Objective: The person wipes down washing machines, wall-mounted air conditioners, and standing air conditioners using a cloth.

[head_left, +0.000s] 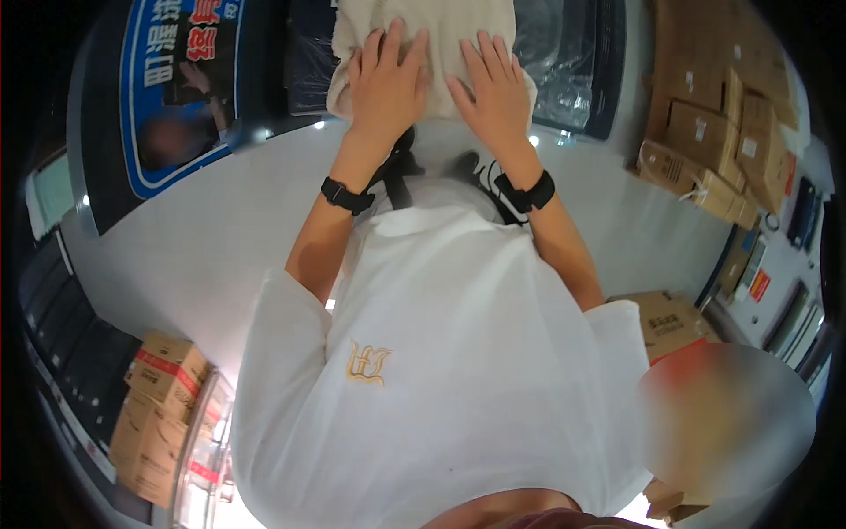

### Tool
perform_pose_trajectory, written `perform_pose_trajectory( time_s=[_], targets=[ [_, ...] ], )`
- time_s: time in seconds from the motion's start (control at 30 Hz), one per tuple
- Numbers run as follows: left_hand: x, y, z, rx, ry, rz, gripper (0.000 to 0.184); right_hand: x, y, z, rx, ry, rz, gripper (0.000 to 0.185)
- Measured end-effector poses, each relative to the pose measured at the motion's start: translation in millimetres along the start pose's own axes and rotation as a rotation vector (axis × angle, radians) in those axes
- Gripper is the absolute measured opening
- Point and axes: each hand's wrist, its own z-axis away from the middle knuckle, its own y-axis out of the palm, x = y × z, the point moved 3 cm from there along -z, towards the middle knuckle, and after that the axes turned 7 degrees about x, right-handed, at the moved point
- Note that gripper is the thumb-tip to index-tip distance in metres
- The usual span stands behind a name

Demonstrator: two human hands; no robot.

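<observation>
A folded piece of cream-coloured soft fabric [445, 62] lies at the top middle of the head view, its far end cut off by the frame edge. What kind of textile it is, I cannot tell. My left hand [388, 79] rests flat on its left part with fingers stretched and slightly spread. On the right part my right hand [495, 93] lies palm down, fingers extended and thumb pointing inward. Both hands touch the fabric without gripping it. Black bands circle both wrists.
Dark plastic-wrapped items flank the fabric, one package [313, 62] at left and another [564, 70] at right. A blue-and-black printed panel [132, 106] stands at left. Cardboard boxes are stacked at right [705, 132] and lower left [154, 423]. The pale floor [220, 203] shows between.
</observation>
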Motion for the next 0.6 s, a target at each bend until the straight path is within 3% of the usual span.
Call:
perform_pose_trajectory(
  time_s=[0.17,0.27,0.4,0.43,0.53,0.57,0.6],
  targets=[
    [-27.9,1.8,4.0,0.017,0.036,0.062,0.038,-5.4,-5.9,28.9,-0.145,-0.017,-0.160,0.023],
    [-49.5,13.7,11.4,0.200,0.221,0.420,0.034,-3.9,-24.2,59.2,-0.157,0.031,-0.295,0.019],
    [-116.1,12.3,12.9,0.443,0.326,0.632,0.027,-21.1,-54.5,129.3,-0.097,0.473,-0.687,0.016],
    [-134.7,16.9,11.6,0.536,0.326,0.694,0.026,-34.6,-63.9,147.8,-0.044,0.654,-1.015,0.022],
    [-226.1,19.4,5.6,0.777,0.405,0.834,0.026,-84.4,-73.2,222.2,-0.502,0.846,-1.767,0.027],
    [-265.2,20.5,7.3,0.794,0.505,0.867,0.027,-97.6,-84.4,247.5,-0.673,0.779,-1.857,0.033],
    [-298.8,27.9,12.2,0.820,0.608,0.856,0.027,-109.3,-93.2,271.0,-0.803,0.913,-1.861,0.034]
  ],
)
